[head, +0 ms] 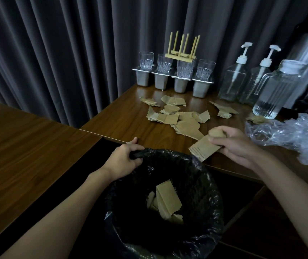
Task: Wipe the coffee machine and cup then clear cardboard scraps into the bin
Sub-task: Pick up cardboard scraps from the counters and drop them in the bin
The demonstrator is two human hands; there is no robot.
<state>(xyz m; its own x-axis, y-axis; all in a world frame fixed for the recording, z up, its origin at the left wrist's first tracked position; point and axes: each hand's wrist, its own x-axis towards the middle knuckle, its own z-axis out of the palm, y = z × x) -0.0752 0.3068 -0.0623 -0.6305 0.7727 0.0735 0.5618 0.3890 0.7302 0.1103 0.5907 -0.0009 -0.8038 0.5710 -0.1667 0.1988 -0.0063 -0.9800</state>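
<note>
While the left hand grips the black-lined bin at its far rim, the right hand pinches a torn cardboard piece at the worktop edge, just above the bin. More cardboard scraps lie strewn on the worktop; several sit inside the bin.
</note>
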